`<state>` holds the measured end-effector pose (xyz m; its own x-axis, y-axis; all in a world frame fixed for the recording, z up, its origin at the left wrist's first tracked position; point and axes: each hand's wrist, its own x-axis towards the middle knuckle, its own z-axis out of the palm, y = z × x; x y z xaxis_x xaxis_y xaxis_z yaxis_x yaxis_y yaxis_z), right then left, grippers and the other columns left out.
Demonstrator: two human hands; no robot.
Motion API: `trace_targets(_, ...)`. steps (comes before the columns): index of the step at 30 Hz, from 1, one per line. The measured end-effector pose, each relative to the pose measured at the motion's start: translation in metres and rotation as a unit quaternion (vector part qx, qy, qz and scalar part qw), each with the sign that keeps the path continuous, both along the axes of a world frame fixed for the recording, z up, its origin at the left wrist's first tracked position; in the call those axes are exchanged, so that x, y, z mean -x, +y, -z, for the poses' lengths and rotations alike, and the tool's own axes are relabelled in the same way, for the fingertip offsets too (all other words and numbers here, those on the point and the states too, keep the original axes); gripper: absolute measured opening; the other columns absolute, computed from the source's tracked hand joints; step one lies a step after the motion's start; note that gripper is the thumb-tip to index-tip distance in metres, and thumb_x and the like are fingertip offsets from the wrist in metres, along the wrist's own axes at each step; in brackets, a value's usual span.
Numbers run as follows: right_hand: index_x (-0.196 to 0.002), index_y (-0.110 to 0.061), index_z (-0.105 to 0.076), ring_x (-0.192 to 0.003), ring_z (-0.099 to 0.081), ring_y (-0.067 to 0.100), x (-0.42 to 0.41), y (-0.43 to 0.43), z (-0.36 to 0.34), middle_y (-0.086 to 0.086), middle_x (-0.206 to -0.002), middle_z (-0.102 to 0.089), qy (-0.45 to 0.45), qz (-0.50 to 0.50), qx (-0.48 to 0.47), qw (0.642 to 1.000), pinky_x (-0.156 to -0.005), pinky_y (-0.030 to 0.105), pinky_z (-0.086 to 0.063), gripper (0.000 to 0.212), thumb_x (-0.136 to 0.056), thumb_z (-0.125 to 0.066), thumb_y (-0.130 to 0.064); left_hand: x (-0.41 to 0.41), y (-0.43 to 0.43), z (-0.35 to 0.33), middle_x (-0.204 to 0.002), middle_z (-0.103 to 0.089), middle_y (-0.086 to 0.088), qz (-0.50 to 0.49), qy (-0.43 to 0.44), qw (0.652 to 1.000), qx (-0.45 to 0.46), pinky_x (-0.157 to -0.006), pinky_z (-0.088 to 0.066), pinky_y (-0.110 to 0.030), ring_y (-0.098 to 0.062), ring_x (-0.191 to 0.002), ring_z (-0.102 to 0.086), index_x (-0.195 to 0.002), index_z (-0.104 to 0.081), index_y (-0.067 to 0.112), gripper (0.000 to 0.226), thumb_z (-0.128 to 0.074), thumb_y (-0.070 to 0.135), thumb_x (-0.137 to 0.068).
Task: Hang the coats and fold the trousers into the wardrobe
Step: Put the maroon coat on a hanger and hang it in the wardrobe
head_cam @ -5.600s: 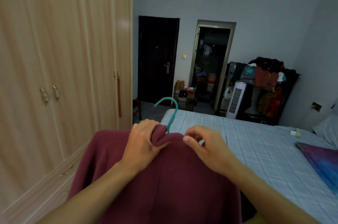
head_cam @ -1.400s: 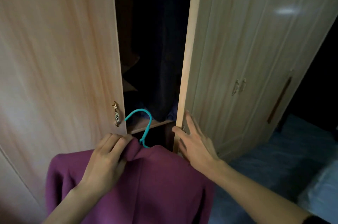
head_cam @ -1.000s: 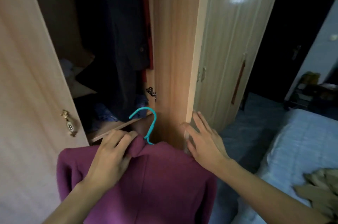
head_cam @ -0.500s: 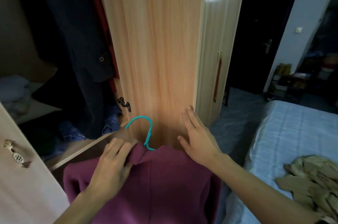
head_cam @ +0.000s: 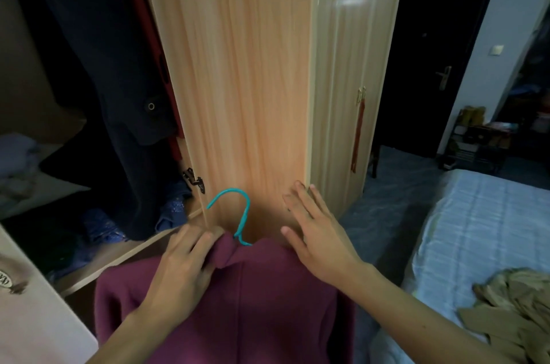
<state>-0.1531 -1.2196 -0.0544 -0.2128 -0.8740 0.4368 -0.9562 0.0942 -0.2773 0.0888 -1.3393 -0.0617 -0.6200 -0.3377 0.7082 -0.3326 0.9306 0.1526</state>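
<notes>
Your left fingers (head_cam: 195, 244) are curled round the collar of the maroon coat (head_cam: 238, 310), bunching the cloth just beside the teal hanger (head_cam: 242, 215), whose hook stands up out of the collar. Your left hand (head_cam: 181, 271) holds the coat up in front of you, outside the wardrobe and low before its opening. The coat hangs down from that grasp and runs out of the bottom of the view.

Your right fingers (head_cam: 302, 203) are straight and spread, released, lying flat on the inner face of the open wardrobe door (head_cam: 244, 81) near its free edge. Your right hand (head_cam: 318, 238) holds nothing. The hanger's hook sits in front of that door face, between your two hands.

Inside the wardrobe a dark navy coat (head_cam: 113, 66) hangs, with a red garment (head_cam: 143, 21) between it and the door. Blue cloth (head_cam: 101, 226) lies on the wardrobe shelf (head_cam: 134, 250) under the navy coat, and pale folded clothes (head_cam: 15, 155) lie further left.

To your right stands the bed (head_cam: 476, 229), and on its near end lies a crumpled tan garment (head_cam: 512, 313), well apart from the coat you hold.
</notes>
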Motion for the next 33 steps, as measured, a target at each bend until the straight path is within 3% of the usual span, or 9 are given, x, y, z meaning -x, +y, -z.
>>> trace_targets(3, -0.154, -0.025, -0.028, -0.146, -0.024, 0.023, -0.008, -0.001, -0.004, -0.001, -0.163, -0.02, 0.025, 0.031, 0.047, 0.998, -0.11, 0.043, -0.034, 0.065, -0.098, -0.029, -0.057, -0.004, -0.007, 0.0, -0.101, -0.054, 0.004, -0.007, -0.007, 1.0, 0.003, -0.081, -0.045, -0.036, -0.023, -0.089, -0.054, -0.115, -0.055, 0.02, 0.035, -0.058, 0.014, -0.08)
trace_targets(7, -0.147, -0.025, -0.04, -0.138, -0.035, 0.02, -0.027, -0.005, -0.011, 0.001, -0.152, -0.038, 0.035, -0.002, 0.075, 0.997, -0.104, 0.039, -0.035, 0.065, -0.094, -0.041, -0.063, -0.016, -0.015, -0.004, -0.101, -0.057, 0.002, -0.018, 0.002, 1.0, 0.003, -0.08, -0.045, -0.037, -0.025, -0.089, -0.056, -0.115, -0.056, 0.019, 0.039, -0.063, 0.01, -0.077)
trace_targets(11, -0.12, -0.024, -0.065, -0.1, -0.059, 0.017, -0.055, -0.017, -0.012, -0.005, -0.109, -0.063, 0.042, -0.041, 0.061, 0.996, -0.089, 0.039, -0.049, 0.053, -0.09, -0.046, -0.063, -0.035, -0.022, -0.012, -0.103, -0.057, 0.001, -0.041, 0.039, 0.998, -0.001, -0.076, -0.049, -0.044, -0.024, -0.09, -0.055, -0.118, -0.057, 0.017, 0.038, -0.06, 0.015, -0.08)
trace_targets(14, -0.104, -0.021, -0.068, -0.085, -0.061, 0.017, -0.079, -0.029, -0.019, -0.005, -0.092, -0.064, 0.039, -0.061, 0.076, 0.995, -0.077, 0.039, -0.053, 0.043, -0.089, -0.049, -0.057, -0.052, -0.021, -0.018, -0.102, -0.057, 0.001, -0.073, 0.066, 0.995, -0.003, -0.077, -0.049, -0.045, -0.024, -0.089, -0.055, -0.118, -0.057, 0.015, 0.045, -0.065, 0.008, -0.073)
trace_targets(19, -0.109, -0.016, -0.061, -0.084, -0.059, 0.018, -0.121, -0.045, -0.03, -0.001, -0.096, -0.058, 0.072, -0.093, 0.146, 0.982, -0.073, 0.035, -0.056, 0.031, -0.085, -0.072, -0.033, -0.089, -0.018, -0.032, -0.103, -0.055, 0.002, -0.103, 0.097, 0.99, 0.006, -0.077, -0.045, -0.042, -0.022, -0.089, -0.054, -0.118, -0.054, 0.019, 0.041, -0.057, 0.017, -0.077)
trace_targets(24, -0.117, -0.015, -0.055, -0.087, -0.057, 0.019, -0.162, -0.059, -0.036, 0.003, -0.104, -0.052, 0.083, -0.127, 0.172, 0.973, -0.071, 0.036, -0.057, 0.033, -0.085, -0.058, -0.025, -0.13, -0.015, -0.04, -0.104, -0.05, 0.008, -0.137, 0.107, 0.985, 0.02, -0.076, -0.039, -0.038, -0.021, -0.089, -0.052, -0.118, -0.053, 0.02, 0.042, -0.048, 0.023, -0.076)
trace_targets(28, -0.118, -0.014, -0.053, -0.086, -0.059, 0.018, -0.192, -0.066, -0.038, 0.004, -0.105, -0.052, 0.061, -0.141, 0.187, 0.97, -0.065, 0.033, -0.057, 0.033, -0.086, -0.056, -0.022, -0.161, -0.01, -0.046, -0.101, -0.052, 0.007, -0.169, 0.07, 0.983, 0.02, -0.074, -0.045, -0.043, -0.023, -0.086, -0.052, -0.12, -0.052, 0.023, 0.044, -0.049, 0.027, -0.076)
trace_targets(33, -0.116, -0.014, -0.054, -0.087, -0.061, 0.016, -0.219, -0.078, -0.038, 0.002, -0.105, -0.055, 0.028, -0.136, 0.221, 0.965, -0.062, 0.03, -0.059, 0.036, -0.084, -0.069, -0.019, -0.186, -0.015, -0.055, -0.109, -0.053, 0.002, -0.196, 0.019, 0.98, -0.017, -0.08, -0.049, -0.049, -0.026, -0.094, -0.054, -0.126, -0.05, 0.023, 0.059, -0.076, 0.022, -0.073)
